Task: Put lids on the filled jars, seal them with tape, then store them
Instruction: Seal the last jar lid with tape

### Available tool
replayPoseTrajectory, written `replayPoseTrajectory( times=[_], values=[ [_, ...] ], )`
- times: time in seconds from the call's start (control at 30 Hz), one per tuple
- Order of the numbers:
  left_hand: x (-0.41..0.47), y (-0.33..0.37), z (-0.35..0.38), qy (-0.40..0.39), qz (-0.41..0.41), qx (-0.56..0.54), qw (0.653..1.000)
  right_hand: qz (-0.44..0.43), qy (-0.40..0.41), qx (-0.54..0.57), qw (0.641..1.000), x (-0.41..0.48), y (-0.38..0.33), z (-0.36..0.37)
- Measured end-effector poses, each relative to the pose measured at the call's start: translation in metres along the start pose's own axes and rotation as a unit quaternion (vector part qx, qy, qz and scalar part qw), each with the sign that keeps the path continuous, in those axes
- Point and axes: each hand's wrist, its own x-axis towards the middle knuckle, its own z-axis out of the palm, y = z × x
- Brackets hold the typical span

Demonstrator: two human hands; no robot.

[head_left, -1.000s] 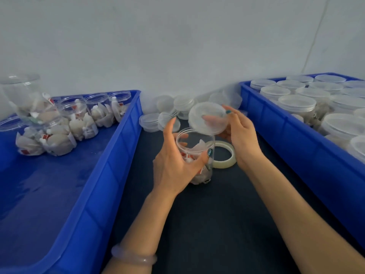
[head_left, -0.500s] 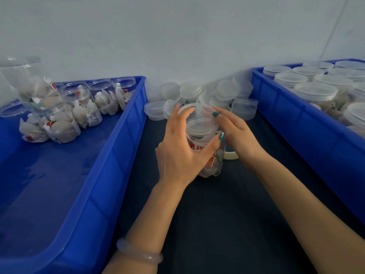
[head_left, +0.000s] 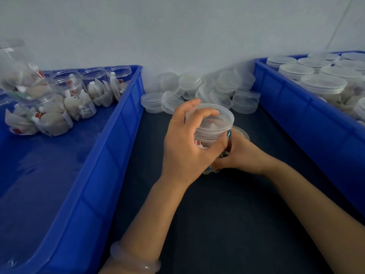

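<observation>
A clear filled jar (head_left: 203,143) stands on the dark table between two blue bins, with a translucent lid (head_left: 215,123) sitting on its mouth. My left hand (head_left: 185,147) wraps its fingers over the lid's rim, thumb on the near side. My right hand (head_left: 237,153) grips the jar's lower body from the right. Most of the jar is hidden behind both hands. A tape roll (head_left: 242,132) lies just behind the jar, only its edge showing.
A pile of loose lids (head_left: 197,89) lies against the back wall. The left blue bin (head_left: 110,147) holds several open filled jars (head_left: 75,95) at its far end. The right blue bin (head_left: 308,119) is packed with lidded jars (head_left: 322,84).
The lid came down from the air in my right hand onto the jar. My left hand moved up from the jar body to the lid, and my right hand dropped to the jar's lower body.
</observation>
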Motion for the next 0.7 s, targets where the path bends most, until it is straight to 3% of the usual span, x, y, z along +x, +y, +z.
replayPoseTrajectory(
  times=[0.17, 0.5, 0.6, 0.7],
  values=[
    [-0.001, 0.004, -0.002, -0.020, -0.031, 0.070, 0.997, -0.009, 0.034, -0.010, 0.999, 0.002, 0.005, 0.006],
    [0.000, 0.012, -0.002, -0.003, -0.124, 0.060, 0.991, -0.037, 0.118, 0.026, 0.992, 0.000, 0.006, 0.033],
    [0.002, 0.008, -0.003, -0.016, -0.135, 0.000, 0.991, -0.048, 0.120, 0.048, 0.990, -0.002, 0.003, 0.034],
    [0.004, 0.004, -0.006, -0.021, -0.171, -0.120, 0.978, -0.031, 0.053, 0.097, 0.993, -0.005, -0.005, 0.022]
  ],
)
